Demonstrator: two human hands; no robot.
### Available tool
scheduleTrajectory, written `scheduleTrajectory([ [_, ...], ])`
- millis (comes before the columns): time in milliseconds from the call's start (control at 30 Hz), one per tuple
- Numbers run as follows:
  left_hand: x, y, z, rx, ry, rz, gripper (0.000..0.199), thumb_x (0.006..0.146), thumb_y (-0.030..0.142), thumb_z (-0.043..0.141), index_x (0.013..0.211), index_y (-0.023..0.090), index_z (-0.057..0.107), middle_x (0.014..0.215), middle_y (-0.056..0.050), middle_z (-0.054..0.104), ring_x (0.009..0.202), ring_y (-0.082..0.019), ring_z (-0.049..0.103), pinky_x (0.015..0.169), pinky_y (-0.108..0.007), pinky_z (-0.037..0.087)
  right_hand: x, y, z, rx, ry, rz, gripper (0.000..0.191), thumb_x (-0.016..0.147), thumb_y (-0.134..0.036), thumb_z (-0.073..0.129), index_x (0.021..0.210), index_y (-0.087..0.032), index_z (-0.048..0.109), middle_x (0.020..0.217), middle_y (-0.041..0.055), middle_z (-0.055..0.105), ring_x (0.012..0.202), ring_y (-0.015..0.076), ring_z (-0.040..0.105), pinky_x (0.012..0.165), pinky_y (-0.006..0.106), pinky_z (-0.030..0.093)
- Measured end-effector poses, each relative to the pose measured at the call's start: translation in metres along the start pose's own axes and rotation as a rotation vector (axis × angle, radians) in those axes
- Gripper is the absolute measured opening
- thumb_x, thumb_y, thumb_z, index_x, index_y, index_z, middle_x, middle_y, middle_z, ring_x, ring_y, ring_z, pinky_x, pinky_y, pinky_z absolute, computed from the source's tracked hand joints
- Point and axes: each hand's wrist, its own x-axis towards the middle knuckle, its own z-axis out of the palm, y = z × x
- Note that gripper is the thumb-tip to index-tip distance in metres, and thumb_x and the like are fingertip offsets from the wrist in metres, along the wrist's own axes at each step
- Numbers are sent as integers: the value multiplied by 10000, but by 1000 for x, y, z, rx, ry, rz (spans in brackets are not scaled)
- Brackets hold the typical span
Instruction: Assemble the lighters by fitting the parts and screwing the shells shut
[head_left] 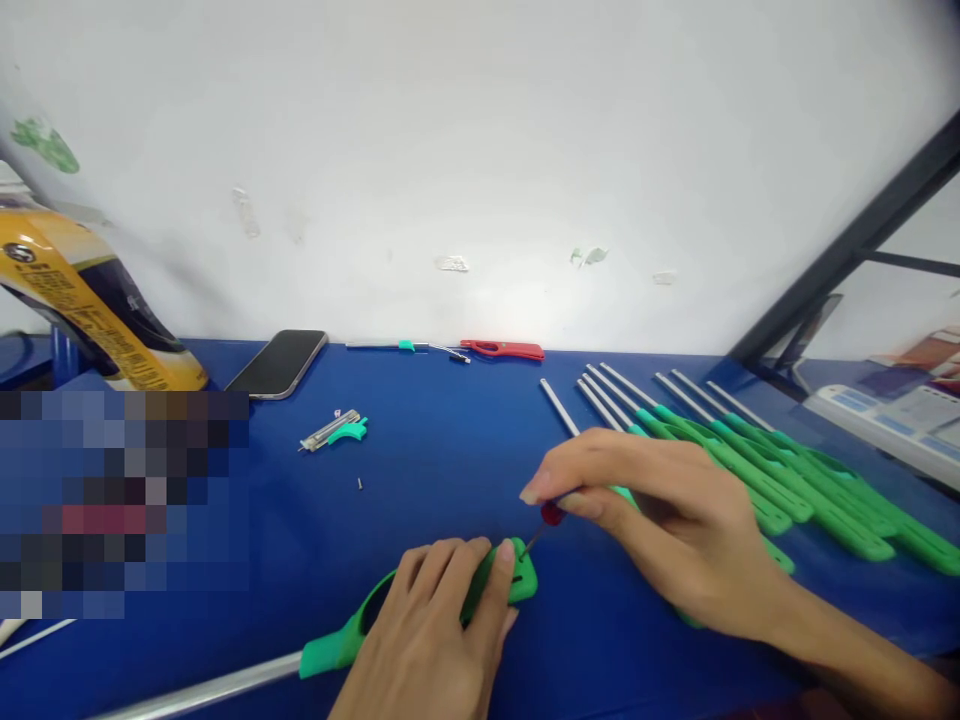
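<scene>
A green long-necked lighter (327, 652) lies on the blue table, its metal tube pointing to the lower left. My left hand (431, 630) is closed over its handle and presses it down, hiding much of the grip. In my right hand (675, 530), a small screwdriver (552, 513) with a red collar is pinched between thumb and fingers. Its thin shaft slants down to the handle's end, with the tip at or near a hole there. A tiny screw (360, 484) lies behind my left hand. Beyond it is a clear lighter insert (328, 431) beside a teal trigger (349, 430).
Several green lighters (795, 480) lie side by side at the right, partly behind my right hand. A phone (279, 364) and a red lighter (510, 350) rest near the wall. At left stands a yellow-labelled bottle (97, 300); a pixelated patch covers the area below it.
</scene>
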Motion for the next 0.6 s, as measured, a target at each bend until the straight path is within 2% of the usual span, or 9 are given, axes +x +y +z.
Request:
scheduleTrajectory([
  [33,0,0,0,7,-7,-6,360,1124,195,436,1445,134,587,1211,-121,739,1037,-285,750,808,-422,654,1,0,-4,-12,22,25,245,1048,-114,622,1126,-290,773,1042,-40,831,915,120,784,811,210,632],
  [100,-1,0,1,35,-7,-16,368,1125,201,426,1452,159,590,1209,-121,739,1027,-294,752,784,-432,648,3,1,-11,-64,146,65,208,1053,-172,649,1083,-324,788,1031,-53,837,932,139,792,822,236,640],
  [167,-3,0,3,58,6,-14,377,1131,193,394,1444,169,601,1183,-121,745,1001,-294,758,750,-420,636,4,6,-14,-155,282,75,183,1027,-189,702,1063,-341,797,1038,-60,843,948,157,796,863,270,643],
  [200,-3,0,3,62,14,-5,381,1133,183,381,1438,167,607,1168,-117,750,987,-288,761,743,-412,629,4,9,-13,-200,305,66,174,1005,-182,734,1051,-336,801,1044,-58,846,954,164,798,885,284,641],
  [267,-5,-1,3,59,41,19,383,1141,174,365,1434,162,611,1155,-103,761,976,-270,765,756,-403,620,3,17,-9,-280,245,19,155,971,-154,773,1030,-294,804,1055,-29,852,979,179,805,924,301,636],
  [400,-5,-1,0,68,117,64,365,1159,171,380,1445,138,604,1174,-66,786,996,-230,776,832,-407,600,-1,35,4,-441,7,-100,133,1021,-132,694,1100,-195,781,1125,61,843,1066,204,800,973,332,633],
  [467,-4,0,-1,90,146,70,348,1164,176,396,1425,129,621,1162,-53,798,988,-217,783,849,-405,590,-4,43,10,-485,-79,-80,168,1050,-136,637,1131,-188,774,1187,82,822,1095,216,788,980,362,636],
  [600,-4,2,-3,105,193,74,328,1173,205,398,1336,129,672,1114,-49,812,945,-206,794,820,-383,588,-9,51,18,-536,-219,10,202,1080,-178,582,1130,-206,776,1264,93,759,996,205,788,844,351,663],
])
